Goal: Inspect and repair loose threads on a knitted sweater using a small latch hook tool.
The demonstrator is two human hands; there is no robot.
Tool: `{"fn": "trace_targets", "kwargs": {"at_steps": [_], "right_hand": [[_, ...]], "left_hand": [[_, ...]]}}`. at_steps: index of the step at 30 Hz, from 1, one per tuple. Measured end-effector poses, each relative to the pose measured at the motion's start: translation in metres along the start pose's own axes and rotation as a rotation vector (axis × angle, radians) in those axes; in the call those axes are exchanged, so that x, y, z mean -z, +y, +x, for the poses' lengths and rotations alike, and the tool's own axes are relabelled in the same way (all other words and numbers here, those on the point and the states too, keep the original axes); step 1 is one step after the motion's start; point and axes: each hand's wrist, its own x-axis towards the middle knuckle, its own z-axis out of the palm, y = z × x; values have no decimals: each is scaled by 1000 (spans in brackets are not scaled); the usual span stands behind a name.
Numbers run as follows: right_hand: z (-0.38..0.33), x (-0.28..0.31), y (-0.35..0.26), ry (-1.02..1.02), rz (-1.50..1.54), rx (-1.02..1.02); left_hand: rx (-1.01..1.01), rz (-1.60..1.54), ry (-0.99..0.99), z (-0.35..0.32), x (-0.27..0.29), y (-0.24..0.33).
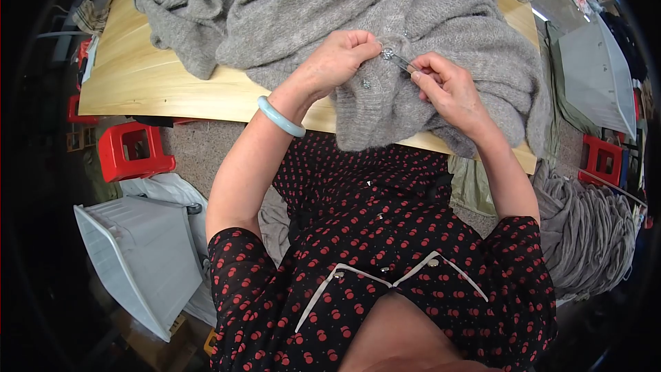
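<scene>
A fuzzy grey knitted garment (441,21) lies in folds across the table, its ribbed edge hanging over the front. Sparkly silver buttons sit along it; one button (387,54) is between my hands and another button (366,85) is lower down. My left hand (348,55), a pale blue bangle on its wrist, is closed in a pinch on the knit beside the upper button. My right hand (444,86) is closed around slim metal tweezers (401,63), whose tips meet that button. Whether the tips grip anything is too small to tell.
The pale wooden table (131,76) carries more grey knitwear at the back. Red stools (134,151) stand left and right. A light grey bin (148,255) is at lower left, another bin (595,72) at far right. Stacked grey knits (585,234) sit at right.
</scene>
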Motion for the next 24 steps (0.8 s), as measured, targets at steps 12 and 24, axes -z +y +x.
{"fn": "trace_targets", "kwargs": {"at_steps": [12,24], "right_hand": [[0,-22,10,319,-296,487],[-4,-25,4,163,218,136]], "left_hand": [[34,-209,-8,-5,-3,1],[-104,9,28,-13,-18,-9]]}}
